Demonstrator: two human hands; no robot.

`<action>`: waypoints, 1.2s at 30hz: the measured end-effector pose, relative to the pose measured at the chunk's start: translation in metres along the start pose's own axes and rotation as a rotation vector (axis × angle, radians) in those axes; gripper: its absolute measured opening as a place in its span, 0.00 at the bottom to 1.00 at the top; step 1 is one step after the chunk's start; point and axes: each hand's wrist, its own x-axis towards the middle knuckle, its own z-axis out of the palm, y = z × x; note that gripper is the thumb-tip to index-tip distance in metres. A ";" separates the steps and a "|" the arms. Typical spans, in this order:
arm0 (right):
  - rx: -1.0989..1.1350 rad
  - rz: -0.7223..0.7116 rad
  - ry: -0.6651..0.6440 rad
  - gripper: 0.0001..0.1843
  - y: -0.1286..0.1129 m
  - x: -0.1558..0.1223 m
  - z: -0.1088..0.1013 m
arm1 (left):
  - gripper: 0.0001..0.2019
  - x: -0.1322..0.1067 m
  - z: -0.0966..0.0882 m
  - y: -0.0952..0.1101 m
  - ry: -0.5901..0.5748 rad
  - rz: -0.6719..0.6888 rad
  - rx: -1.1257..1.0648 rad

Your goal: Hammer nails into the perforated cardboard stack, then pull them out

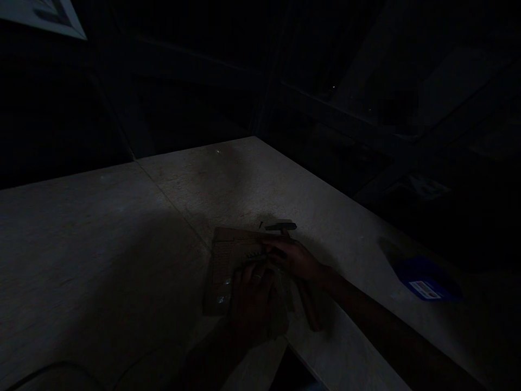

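The picture is very dark. A flat brown piece that looks like cardboard (223,255), with printed lines and shiny patches, lies on the table. My left hand (253,288), with a ring on one finger, rests on it, fingers laid forward. From the right, my right hand (291,256) reaches over the piece's far right part, its fingers drawn together; what they hold is too dark to make out. Between the hands shows a row of small dark items (253,254). A hammer (280,225) lies under and beside my right hand, its handle pointing toward me.
A thin dark object like a nail (261,224) lies left of the hammer head. On the right stands a blue container (427,279) with a white label. A dark cable (61,365) crosses the near left of the pale table (122,190).
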 end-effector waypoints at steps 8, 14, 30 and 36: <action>-0.096 0.016 0.001 0.09 -0.002 0.004 0.005 | 0.12 0.001 0.003 0.001 0.003 -0.021 -0.001; -0.221 0.013 -0.086 0.09 -0.006 0.007 0.001 | 0.11 0.002 0.002 0.001 0.008 -0.012 -0.002; -0.003 0.114 0.219 0.09 0.014 0.021 -0.019 | 0.12 0.001 0.000 0.001 0.009 -0.023 0.007; -0.042 0.366 0.132 0.11 0.038 0.061 -0.004 | 0.12 0.001 0.000 -0.001 0.008 -0.022 0.004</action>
